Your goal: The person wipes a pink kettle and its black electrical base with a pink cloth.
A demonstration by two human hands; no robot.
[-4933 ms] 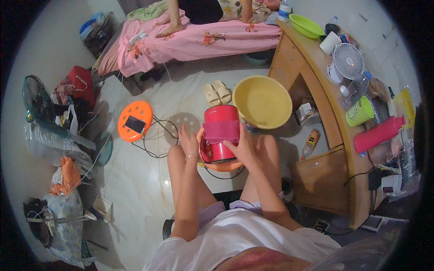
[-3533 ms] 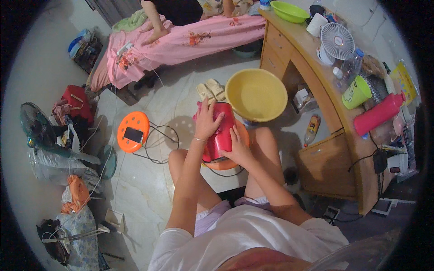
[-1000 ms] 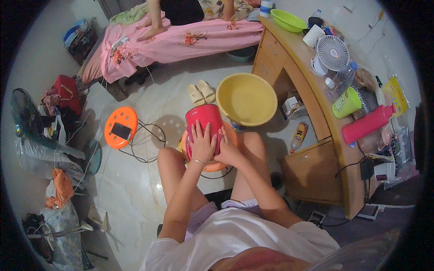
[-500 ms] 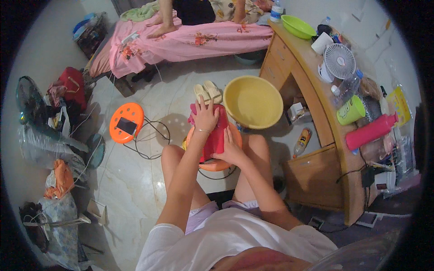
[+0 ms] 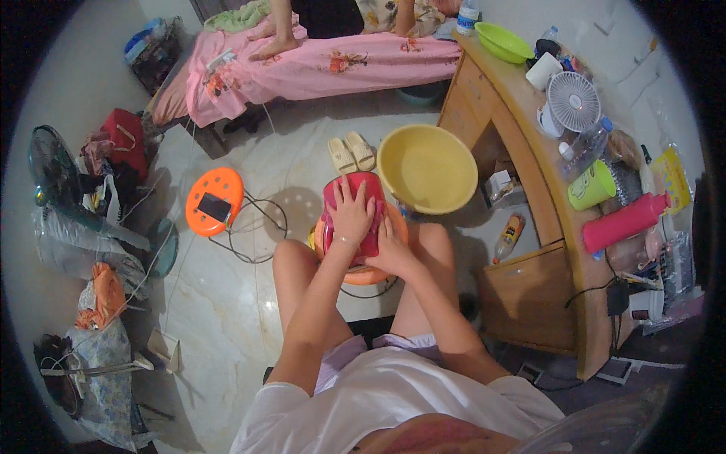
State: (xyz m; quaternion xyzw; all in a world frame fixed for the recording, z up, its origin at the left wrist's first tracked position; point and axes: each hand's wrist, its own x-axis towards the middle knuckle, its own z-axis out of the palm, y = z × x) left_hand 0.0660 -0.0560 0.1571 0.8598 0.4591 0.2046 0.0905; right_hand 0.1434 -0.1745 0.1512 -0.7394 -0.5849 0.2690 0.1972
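Note:
A red, smooth-looking object, perhaps a bag, rests on an orange stool between my knees. Over its top lies my left hand, flat with the fingers spread. A bit of darker pink cloth shows beside those fingers and is partly hidden under the hand. My right hand is wrapped round the near right side of the red object, fingers along its edge and thumb toward me. Both hands cover much of it, so its exact kind cannot be made out.
A yellow basin and cream slippers are just beyond the stool. To the left, another orange stool bears a phone. A wooden desk with a fan stands right; a person's legs are on the pink-covered bed.
My left hand has moved from the far left edge of the red object nearer across its middle. The pink cloth has shifted right with it. My right hand stays at the near right side.

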